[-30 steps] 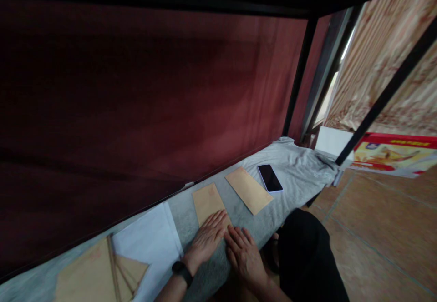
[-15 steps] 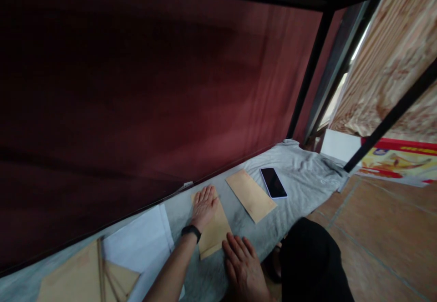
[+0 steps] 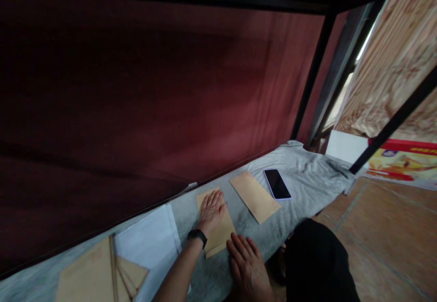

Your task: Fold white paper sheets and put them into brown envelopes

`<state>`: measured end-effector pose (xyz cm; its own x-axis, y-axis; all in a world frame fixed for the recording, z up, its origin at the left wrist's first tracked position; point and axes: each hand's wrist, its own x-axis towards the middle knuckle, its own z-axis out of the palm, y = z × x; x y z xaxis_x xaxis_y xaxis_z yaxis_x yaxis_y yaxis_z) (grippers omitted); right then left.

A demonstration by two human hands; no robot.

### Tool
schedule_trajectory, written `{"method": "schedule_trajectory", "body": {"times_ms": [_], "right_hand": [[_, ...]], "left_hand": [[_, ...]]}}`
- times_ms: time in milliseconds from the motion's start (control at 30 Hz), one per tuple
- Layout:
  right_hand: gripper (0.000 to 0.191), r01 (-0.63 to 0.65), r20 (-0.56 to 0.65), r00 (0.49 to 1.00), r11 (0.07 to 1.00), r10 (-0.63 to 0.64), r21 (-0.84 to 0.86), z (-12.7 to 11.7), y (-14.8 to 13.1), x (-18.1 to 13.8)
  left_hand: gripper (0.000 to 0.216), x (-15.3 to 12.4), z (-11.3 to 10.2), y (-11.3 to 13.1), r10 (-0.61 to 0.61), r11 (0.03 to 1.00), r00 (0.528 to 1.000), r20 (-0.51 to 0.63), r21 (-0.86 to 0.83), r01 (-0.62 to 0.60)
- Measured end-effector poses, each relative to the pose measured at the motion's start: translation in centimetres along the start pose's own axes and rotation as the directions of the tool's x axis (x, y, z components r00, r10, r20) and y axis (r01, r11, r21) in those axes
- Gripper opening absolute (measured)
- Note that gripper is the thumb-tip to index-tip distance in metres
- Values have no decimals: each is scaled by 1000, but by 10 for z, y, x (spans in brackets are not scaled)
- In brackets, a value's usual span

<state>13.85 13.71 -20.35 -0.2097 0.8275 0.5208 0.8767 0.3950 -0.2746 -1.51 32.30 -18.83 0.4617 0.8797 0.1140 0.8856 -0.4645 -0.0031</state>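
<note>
My left hand [image 3: 211, 208], with a black band on its wrist, lies flat and open on the far half of a brown envelope [image 3: 220, 236] on the grey cloth [image 3: 307, 179]. My right hand [image 3: 246, 265] rests flat with its fingers stretched out at the near end of that envelope, close to the cloth's front edge. A second brown envelope [image 3: 254, 196] lies just to the right, untouched. Beside it lies a dark-screened phone [image 3: 277, 184].
White sheets [image 3: 150, 243] and a pile of brown envelopes [image 3: 99, 274] lie at the left. A dark red wall runs along the back. A black frame post [image 3: 310, 79] stands right of it. A black-clothed knee [image 3: 317, 261] and tiled floor are at the right.
My left hand slid from the envelope's near end up to its far half, then drew back slightly. My right hand stayed flat near the front edge.
</note>
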Motion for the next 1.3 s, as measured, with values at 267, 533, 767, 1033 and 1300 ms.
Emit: {"method": "schedule_trajectory", "body": {"times_ms": [267,533,767,1033,1300], "right_hand": [[42,-62,28,998,997,60,46,-5,-4,2],[42,-70,66,996,994,65,88,-16,-7,1],[44,-52,57,997,997,48,63,-14,-7,0],[45,-29,59,998,998,25,55,-12,-5,-3],[50,-30,82,996,999,27,36,-13,-4,-1]], "left_hand": [[53,-30,-3,5,155,985,988,29,-80,-152],[51,-78,-18,20,207,953,973,103,-248,-176],[51,-139,-13,34,203,951,977,-60,-225,-211],[58,-160,-12,48,172,972,969,-175,-127,-195],[60,-160,-11,54,171,980,965,-198,-70,-188]]}}
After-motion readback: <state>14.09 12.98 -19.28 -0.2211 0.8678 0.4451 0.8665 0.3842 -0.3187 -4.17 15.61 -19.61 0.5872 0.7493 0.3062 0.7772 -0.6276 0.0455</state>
